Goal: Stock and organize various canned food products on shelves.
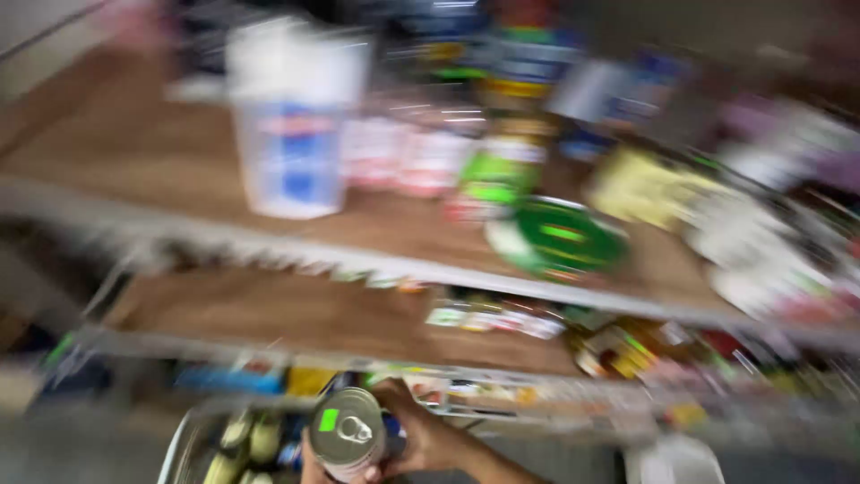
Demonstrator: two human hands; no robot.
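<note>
Can (pixel 348 435) with a pull-tab lid sits in my right hand (pixel 421 439), fingers wrapped around its side, low in front of the shelf (pixel 296 309). Left hand (pixel 311 468) barely shows under it, can't tell its grip. I'd keep it upright and aim for the bare front edge.

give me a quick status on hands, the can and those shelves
Right hand wrapped round a pull-tab can, lid up. Left hand barely visible beneath the can, grip unclear. Stocked wooden shelves ahead, view blurred.
</note>
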